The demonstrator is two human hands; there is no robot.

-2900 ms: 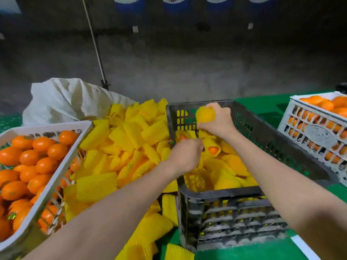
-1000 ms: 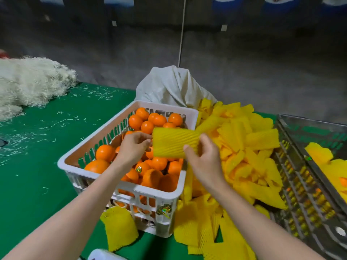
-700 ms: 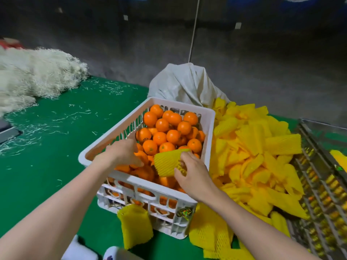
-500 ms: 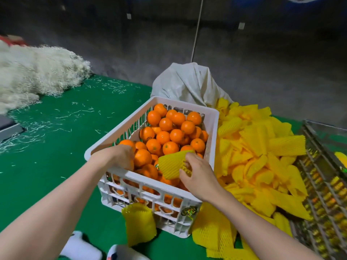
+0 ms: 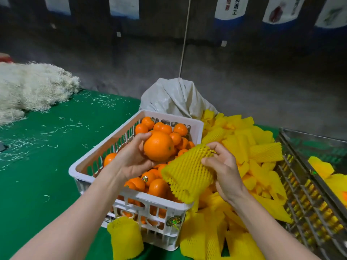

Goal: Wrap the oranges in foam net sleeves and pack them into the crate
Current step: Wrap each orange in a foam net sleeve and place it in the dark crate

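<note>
Head view: the left hand point(image 5: 131, 162) holds one orange point(image 5: 158, 146) in curled fingers above a white basket point(image 5: 197, 128) of oranges. At the orange's 4 o'clock, just beside it, the right hand point(image 5: 223, 169) grips a yellow foam net sleeve point(image 5: 185, 175). At the basket's 3 o'clock lies a pile of sleeves point(image 5: 259, 152), then the grey crate point(image 5: 308, 194).

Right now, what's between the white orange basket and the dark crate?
In the head view, a pile of loose yellow foam sleeves fills that stretch.
</note>
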